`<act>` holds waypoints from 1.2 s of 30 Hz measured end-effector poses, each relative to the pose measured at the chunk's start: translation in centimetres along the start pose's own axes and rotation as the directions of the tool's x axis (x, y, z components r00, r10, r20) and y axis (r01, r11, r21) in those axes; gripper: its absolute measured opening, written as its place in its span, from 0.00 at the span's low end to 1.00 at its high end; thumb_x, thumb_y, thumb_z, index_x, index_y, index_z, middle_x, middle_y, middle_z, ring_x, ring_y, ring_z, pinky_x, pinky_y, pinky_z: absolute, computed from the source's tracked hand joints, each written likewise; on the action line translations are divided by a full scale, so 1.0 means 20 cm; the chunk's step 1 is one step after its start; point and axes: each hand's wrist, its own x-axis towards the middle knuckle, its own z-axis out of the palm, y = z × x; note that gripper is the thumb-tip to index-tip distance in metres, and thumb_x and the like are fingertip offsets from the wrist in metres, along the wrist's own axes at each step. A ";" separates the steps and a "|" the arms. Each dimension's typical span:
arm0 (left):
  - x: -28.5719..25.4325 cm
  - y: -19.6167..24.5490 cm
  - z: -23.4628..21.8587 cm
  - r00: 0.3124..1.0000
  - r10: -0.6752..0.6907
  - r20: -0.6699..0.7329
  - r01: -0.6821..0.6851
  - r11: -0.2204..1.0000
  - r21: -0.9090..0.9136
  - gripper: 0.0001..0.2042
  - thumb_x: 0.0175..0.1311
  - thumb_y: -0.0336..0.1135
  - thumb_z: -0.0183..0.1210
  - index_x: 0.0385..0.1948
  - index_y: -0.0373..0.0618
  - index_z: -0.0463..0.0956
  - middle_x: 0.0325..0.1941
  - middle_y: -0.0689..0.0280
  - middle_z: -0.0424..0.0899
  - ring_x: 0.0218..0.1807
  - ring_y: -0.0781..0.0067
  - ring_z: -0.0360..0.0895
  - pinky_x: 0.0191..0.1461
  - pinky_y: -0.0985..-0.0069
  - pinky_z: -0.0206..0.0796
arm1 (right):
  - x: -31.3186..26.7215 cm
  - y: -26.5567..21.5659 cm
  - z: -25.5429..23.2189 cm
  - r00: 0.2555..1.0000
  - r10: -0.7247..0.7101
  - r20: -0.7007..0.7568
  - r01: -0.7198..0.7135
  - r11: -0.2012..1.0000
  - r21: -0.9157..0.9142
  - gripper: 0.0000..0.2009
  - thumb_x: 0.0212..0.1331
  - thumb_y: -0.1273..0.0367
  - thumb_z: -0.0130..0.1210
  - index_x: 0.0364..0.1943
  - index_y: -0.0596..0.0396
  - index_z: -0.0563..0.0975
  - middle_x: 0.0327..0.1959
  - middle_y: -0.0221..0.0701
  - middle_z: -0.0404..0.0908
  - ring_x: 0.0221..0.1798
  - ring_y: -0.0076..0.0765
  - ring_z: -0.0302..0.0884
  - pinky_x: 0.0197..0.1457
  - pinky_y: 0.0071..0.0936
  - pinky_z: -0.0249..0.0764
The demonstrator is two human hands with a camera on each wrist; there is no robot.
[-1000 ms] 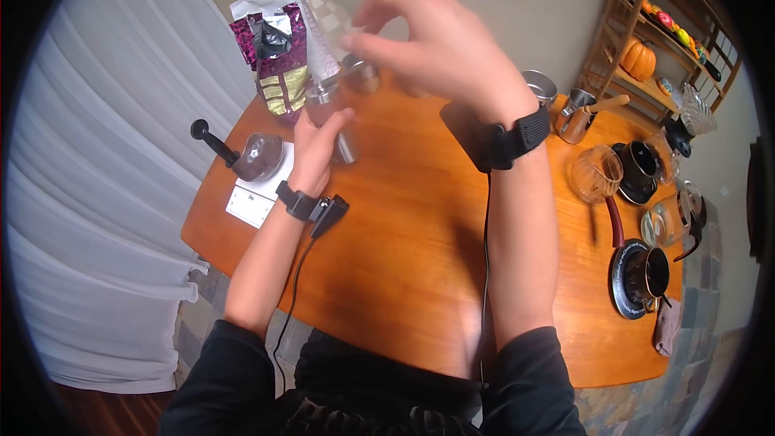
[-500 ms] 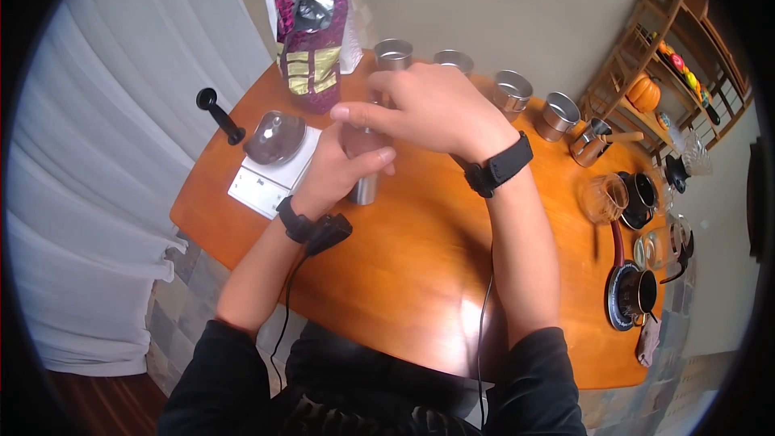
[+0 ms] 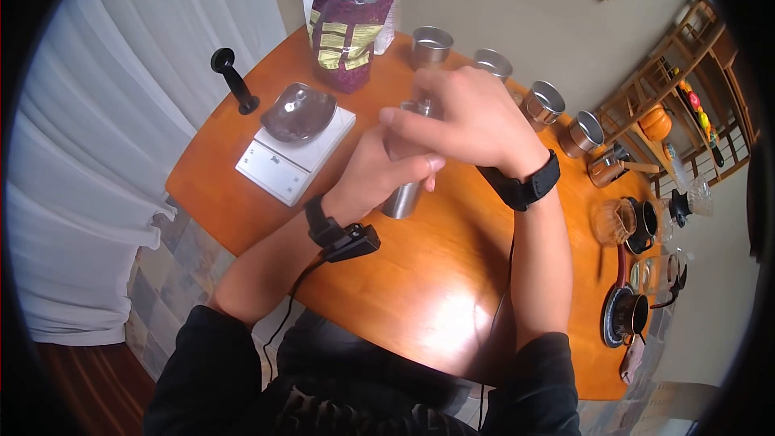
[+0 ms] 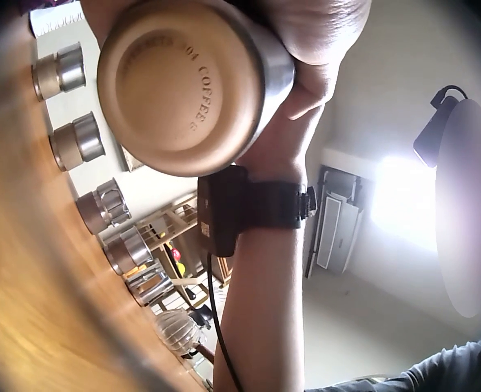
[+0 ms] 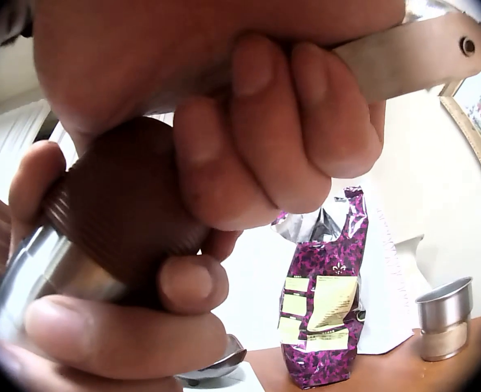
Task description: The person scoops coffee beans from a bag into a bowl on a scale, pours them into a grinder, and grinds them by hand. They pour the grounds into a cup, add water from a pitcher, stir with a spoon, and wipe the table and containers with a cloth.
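Both hands meet at a hand coffee grinder (image 3: pixel 401 202), a slim metal cylinder held tilted over the table. My left hand (image 3: pixel 367 173) wraps round its body, and the left wrist view shows its round base (image 4: pixel 171 90) with stamped lettering. My right hand (image 3: pixel 484 123) sits over the top end, its fingers curled round the flat metal crank handle (image 5: pixel 424 55). One end of the handle sticks out past the knuckles in the right wrist view. A dark brown ribbed band (image 5: pixel 126 204) shows between the two hands there. The grinder's top is mostly hidden by the right hand.
A white scale (image 3: pixel 274 176) bearing a dark glossy bowl (image 3: pixel 299 113) lies left of the hands, beside a black long-handled tool (image 3: pixel 234 85). Behind stands a purple bag (image 3: pixel 347 40). Several metal cups (image 3: pixel 432 47) line the back edge; cups and glassware (image 3: pixel 617 222) crowd the right.
My right hand has come down from above the grinder onto its top and now grips the handle. The left hand keeps its hold. The head view has shifted, showing more of the back cups.
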 end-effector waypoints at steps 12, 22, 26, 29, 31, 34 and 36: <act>0.00 0.02 0.00 0.993 -0.050 -0.106 0.068 0.984 0.166 0.15 0.64 0.36 0.68 0.47 0.39 0.76 0.37 0.67 0.82 0.37 0.77 0.81 0.43 0.75 0.74 | 0.02 0.06 0.03 0.980 0.159 -0.117 -0.137 0.975 0.176 0.28 0.60 0.44 0.58 0.29 0.61 0.83 0.22 0.45 0.81 0.30 0.52 0.83 0.39 0.43 0.77; -0.05 0.02 0.05 0.995 -0.100 -0.028 0.104 0.967 0.231 0.21 0.61 0.33 0.73 0.53 0.41 0.75 0.47 0.68 0.82 0.48 0.80 0.79 0.54 0.75 0.73 | -0.09 0.30 -0.19 0.932 0.310 -0.189 -0.283 0.946 0.157 0.28 0.58 0.43 0.64 0.35 0.60 0.84 0.25 0.38 0.85 0.30 0.42 0.84 0.37 0.37 0.78; -0.05 0.04 0.07 0.997 -0.075 -0.007 0.075 0.972 0.223 0.20 0.59 0.33 0.72 0.50 0.40 0.75 0.43 0.67 0.83 0.44 0.78 0.81 0.50 0.74 0.75 | -0.16 0.33 0.04 0.964 0.261 -0.059 -0.266 0.958 -0.112 0.30 0.57 0.39 0.63 0.34 0.57 0.84 0.28 0.43 0.86 0.35 0.52 0.87 0.42 0.43 0.81; -0.06 0.04 0.05 0.995 -0.089 0.035 0.080 0.977 0.198 0.21 0.59 0.32 0.72 0.51 0.40 0.75 0.44 0.68 0.83 0.44 0.79 0.80 0.50 0.75 0.74 | -0.17 0.36 0.11 0.951 0.306 0.052 -0.294 0.941 -0.167 0.30 0.57 0.40 0.63 0.35 0.57 0.84 0.27 0.43 0.86 0.34 0.52 0.87 0.41 0.44 0.81; -0.07 0.04 0.04 0.992 -0.112 0.048 0.102 0.979 0.178 0.21 0.60 0.32 0.73 0.52 0.41 0.75 0.45 0.69 0.82 0.45 0.80 0.79 0.51 0.75 0.73 | -0.17 0.37 0.11 0.952 0.304 0.018 -0.300 0.946 -0.120 0.30 0.58 0.40 0.63 0.35 0.58 0.84 0.27 0.43 0.86 0.33 0.52 0.87 0.41 0.44 0.81; -0.07 0.05 0.05 0.994 -0.101 0.036 0.092 0.979 0.182 0.21 0.60 0.33 0.73 0.52 0.41 0.75 0.45 0.69 0.82 0.45 0.80 0.79 0.51 0.75 0.73 | -0.15 0.31 0.04 0.945 0.315 -0.081 -0.318 0.948 -0.014 0.31 0.59 0.40 0.62 0.35 0.59 0.83 0.27 0.42 0.86 0.33 0.51 0.87 0.40 0.42 0.81; -0.06 0.04 0.05 0.998 -0.060 0.031 0.053 0.979 0.196 0.21 0.60 0.33 0.72 0.52 0.41 0.75 0.45 0.69 0.82 0.45 0.81 0.79 0.51 0.75 0.73 | -0.16 0.29 0.04 0.946 0.313 -0.087 -0.316 0.949 -0.021 0.30 0.59 0.40 0.62 0.36 0.59 0.83 0.27 0.42 0.86 0.33 0.51 0.87 0.40 0.43 0.82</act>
